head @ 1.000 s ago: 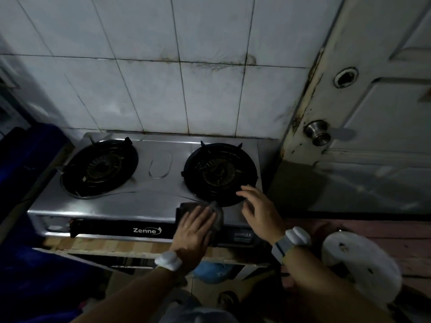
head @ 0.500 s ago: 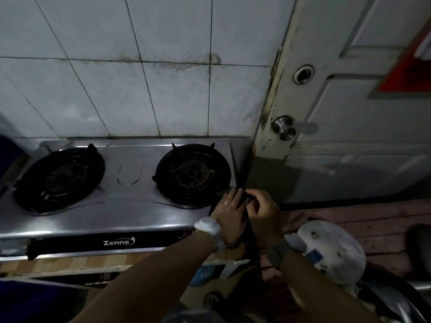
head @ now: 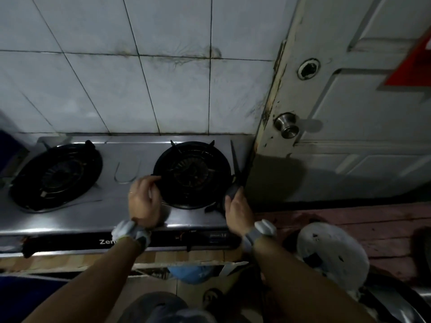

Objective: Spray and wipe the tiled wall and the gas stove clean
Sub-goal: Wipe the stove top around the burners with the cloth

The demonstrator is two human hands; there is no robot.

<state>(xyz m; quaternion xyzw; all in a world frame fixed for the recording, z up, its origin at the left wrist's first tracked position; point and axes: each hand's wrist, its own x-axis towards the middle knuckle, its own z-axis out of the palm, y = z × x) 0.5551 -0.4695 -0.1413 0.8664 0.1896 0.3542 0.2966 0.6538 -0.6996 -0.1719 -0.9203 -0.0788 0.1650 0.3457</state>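
Note:
The steel two-burner gas stove [head: 109,213] stands against the stained white tiled wall [head: 175,94]. My left hand [head: 143,201] curls its fingers round the left rim of the right burner grate [head: 193,173]. At the stove's front right corner my right hand [head: 239,208] grips a dark cloth [head: 232,193], which lies against the stove's right edge. The left burner [head: 56,176] is untouched. No spray bottle is in view.
A worn white door [head: 349,113] with a metal knob [head: 285,125] stands right beside the stove. Below it are reddish planks [head: 349,217] and a white round object [head: 333,255]. A blue item [head: 191,273] sits under the stove's shelf.
My left hand left the stove's right edge and moved left to the right burner's rim. The right hand stays at the right edge, now holding the dark cloth. The view shifted left.

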